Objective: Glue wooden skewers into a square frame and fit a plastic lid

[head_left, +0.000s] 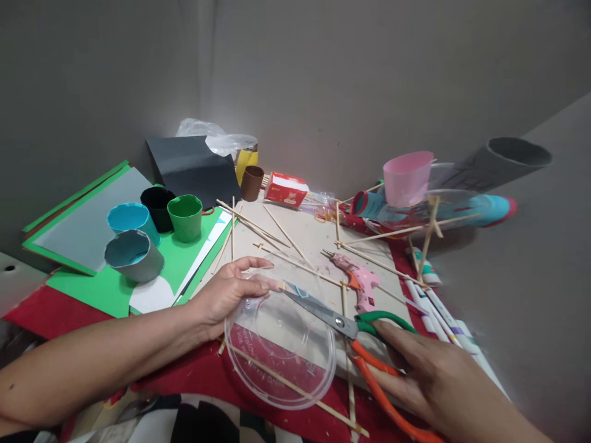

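My left hand (220,296) pinches the far edge of a clear round plastic container (327,375), which has some writing on it. In my right hand (431,372) are scissors (327,312) with one green and one orange handle loop. Their blades are parted slightly, and the tips reach the plastic right beside my left fingertips. Thin wooden sticks (295,381) show under and through the container. Just beyond the scissors, a pink glue gun (357,277) lies on a pale board (318,246).
Paper-covered cups, including a grey one (138,258) and a green one (185,220), stand on green sheets (92,289) at left. Behind the board are a red box (286,189) and a brown cup (252,184). Stick frames (383,234), a pink cup (407,179) and markers (436,311) occupy the right.
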`<action>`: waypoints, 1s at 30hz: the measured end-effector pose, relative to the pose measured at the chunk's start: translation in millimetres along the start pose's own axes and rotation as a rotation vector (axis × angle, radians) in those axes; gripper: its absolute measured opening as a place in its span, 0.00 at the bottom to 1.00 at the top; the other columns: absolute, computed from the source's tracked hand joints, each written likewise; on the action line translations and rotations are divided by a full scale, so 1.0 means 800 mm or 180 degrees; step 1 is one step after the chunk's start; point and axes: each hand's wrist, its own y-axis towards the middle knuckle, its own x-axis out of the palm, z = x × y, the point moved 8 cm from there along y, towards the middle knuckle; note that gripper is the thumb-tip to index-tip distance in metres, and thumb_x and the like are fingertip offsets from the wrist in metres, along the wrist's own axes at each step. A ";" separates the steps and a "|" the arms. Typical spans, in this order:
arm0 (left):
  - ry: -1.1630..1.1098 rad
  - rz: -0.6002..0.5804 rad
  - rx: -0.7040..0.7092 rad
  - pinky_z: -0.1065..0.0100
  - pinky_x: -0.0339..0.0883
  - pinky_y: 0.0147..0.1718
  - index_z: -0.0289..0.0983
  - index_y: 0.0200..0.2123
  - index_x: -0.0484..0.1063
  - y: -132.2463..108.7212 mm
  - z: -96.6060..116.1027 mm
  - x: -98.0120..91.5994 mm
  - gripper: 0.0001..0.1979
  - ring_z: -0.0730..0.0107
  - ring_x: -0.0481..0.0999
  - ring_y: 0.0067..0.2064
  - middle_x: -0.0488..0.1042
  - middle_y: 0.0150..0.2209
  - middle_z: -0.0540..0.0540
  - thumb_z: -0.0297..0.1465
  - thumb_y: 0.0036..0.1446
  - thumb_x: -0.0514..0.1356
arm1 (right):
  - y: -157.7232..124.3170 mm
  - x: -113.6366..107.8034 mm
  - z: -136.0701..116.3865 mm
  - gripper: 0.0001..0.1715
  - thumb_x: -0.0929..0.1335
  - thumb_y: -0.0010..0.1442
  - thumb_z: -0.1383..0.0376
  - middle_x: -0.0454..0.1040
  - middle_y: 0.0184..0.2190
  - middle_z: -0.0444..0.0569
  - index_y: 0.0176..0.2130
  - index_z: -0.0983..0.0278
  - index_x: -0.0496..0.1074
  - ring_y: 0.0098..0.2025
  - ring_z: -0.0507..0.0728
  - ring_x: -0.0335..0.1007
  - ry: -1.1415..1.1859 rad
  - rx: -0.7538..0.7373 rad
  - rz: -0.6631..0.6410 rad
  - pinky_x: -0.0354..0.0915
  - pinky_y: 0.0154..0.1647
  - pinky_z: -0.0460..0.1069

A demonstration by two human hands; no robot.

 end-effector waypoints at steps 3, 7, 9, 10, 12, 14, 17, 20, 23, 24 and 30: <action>0.0005 -0.0003 0.0001 0.72 0.65 0.30 0.33 0.43 0.69 0.000 0.000 0.001 0.22 0.72 0.76 0.28 0.79 0.31 0.41 0.19 0.42 0.64 | 0.001 -0.001 -0.001 0.17 0.60 0.64 0.51 0.73 0.18 0.44 0.32 0.59 0.65 0.14 0.55 0.69 0.0044 -0.0003 0.0026 0.60 0.14 0.47; 0.0007 -0.0021 0.0001 0.73 0.64 0.29 0.33 0.43 0.68 0.001 -0.001 0.000 0.22 0.72 0.75 0.27 0.79 0.31 0.40 0.19 0.42 0.64 | 0.000 -0.003 -0.002 0.18 0.60 0.64 0.50 0.71 0.16 0.43 0.32 0.59 0.65 0.13 0.54 0.67 0.0046 -0.0001 -0.0006 0.58 0.13 0.46; 0.0018 -0.0048 0.0037 0.73 0.64 0.29 0.33 0.43 0.68 0.001 0.000 0.000 0.22 0.73 0.75 0.27 0.80 0.32 0.40 0.19 0.42 0.65 | -0.002 -0.001 -0.003 0.17 0.60 0.64 0.51 0.71 0.16 0.42 0.32 0.60 0.65 0.13 0.52 0.66 0.0083 -0.0004 -0.0060 0.57 0.13 0.46; 0.0032 -0.0062 0.0056 0.73 0.64 0.29 0.33 0.43 0.68 0.000 0.000 0.001 0.22 0.73 0.75 0.27 0.80 0.32 0.40 0.19 0.42 0.64 | -0.004 0.000 -0.003 0.17 0.60 0.65 0.52 0.71 0.17 0.43 0.33 0.60 0.65 0.13 0.52 0.65 0.0102 -0.0012 -0.0093 0.57 0.13 0.45; 0.0065 -0.0072 0.0059 0.73 0.64 0.29 0.33 0.43 0.68 0.000 0.000 0.001 0.21 0.73 0.75 0.27 0.80 0.32 0.40 0.19 0.43 0.64 | -0.008 0.004 -0.002 0.16 0.59 0.67 0.54 0.72 0.18 0.43 0.33 0.60 0.64 0.14 0.51 0.65 0.0093 -0.0035 -0.0136 0.57 0.13 0.45; 0.0072 -0.0058 0.0017 0.73 0.65 0.29 0.32 0.43 0.68 -0.001 -0.001 0.001 0.21 0.73 0.75 0.27 0.79 0.32 0.40 0.18 0.44 0.64 | -0.010 0.007 -0.001 0.15 0.58 0.67 0.54 0.71 0.18 0.42 0.34 0.60 0.63 0.14 0.51 0.66 0.0036 -0.0054 -0.0163 0.57 0.14 0.45; 0.0046 -0.0078 0.0005 0.74 0.65 0.29 0.31 0.44 0.68 0.000 -0.001 0.002 0.20 0.75 0.75 0.27 0.79 0.32 0.40 0.17 0.45 0.62 | -0.010 0.005 0.000 0.14 0.58 0.68 0.55 0.71 0.18 0.42 0.37 0.61 0.63 0.15 0.52 0.68 -0.0042 -0.0111 -0.0143 0.60 0.16 0.45; 0.0020 -0.0122 0.0045 0.75 0.66 0.29 0.30 0.44 0.68 0.002 0.001 0.004 0.19 0.75 0.75 0.28 0.79 0.32 0.39 0.16 0.46 0.61 | -0.006 -0.001 -0.001 0.12 0.58 0.67 0.57 0.73 0.20 0.45 0.39 0.62 0.63 0.18 0.53 0.71 -0.0195 -0.0158 -0.0142 0.62 0.17 0.45; -0.0018 -0.0078 0.0044 0.75 0.67 0.29 0.30 0.43 0.68 0.003 0.002 0.003 0.18 0.76 0.75 0.28 0.79 0.31 0.40 0.15 0.46 0.60 | 0.000 -0.008 -0.001 0.13 0.59 0.66 0.55 0.73 0.20 0.46 0.37 0.61 0.62 0.19 0.55 0.71 -0.0350 -0.0080 -0.0142 0.61 0.17 0.46; -0.0024 -0.0053 0.0036 0.75 0.67 0.28 0.30 0.42 0.68 0.004 0.002 0.002 0.18 0.76 0.75 0.27 0.79 0.31 0.41 0.14 0.46 0.60 | 0.002 -0.009 -0.001 0.13 0.59 0.65 0.55 0.73 0.20 0.46 0.36 0.61 0.62 0.18 0.55 0.71 -0.0375 -0.0045 -0.0148 0.60 0.17 0.47; 0.0003 0.0004 -0.0062 0.75 0.67 0.26 0.31 0.41 0.68 0.004 -0.002 0.001 0.18 0.77 0.74 0.23 0.79 0.29 0.42 0.15 0.45 0.60 | 0.001 -0.005 0.000 0.14 0.60 0.64 0.54 0.72 0.19 0.45 0.35 0.61 0.63 0.17 0.55 0.68 -0.0493 0.0003 -0.0154 0.57 0.16 0.47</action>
